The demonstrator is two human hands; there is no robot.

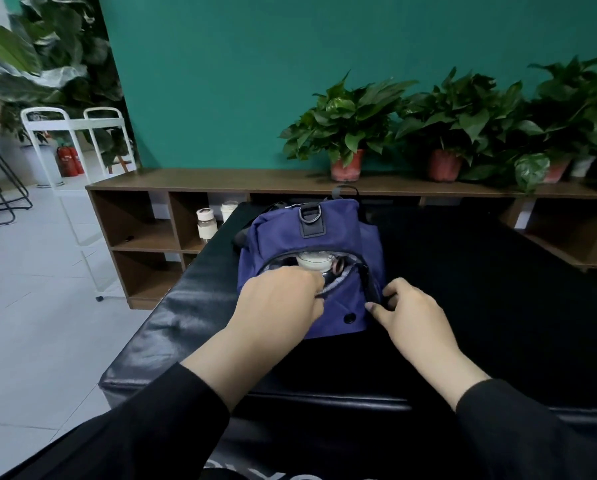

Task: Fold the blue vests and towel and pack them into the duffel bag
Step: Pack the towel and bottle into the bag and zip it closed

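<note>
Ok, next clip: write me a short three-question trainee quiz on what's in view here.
1. True or false: the blue bag sits on a black padded bench.
2. Which hand pinches the zipper edge at the bag's opening: A left, B right?
3. Fill in: the top of a white ____ shows inside the open bag.

Key: 1 true. 2 A; the right hand rests against the bag's near right corner, fingers curled, and whether it grips anything cannot be told. 3 bottle; two similar bottles stand by the wooden shelf behind.
</note>
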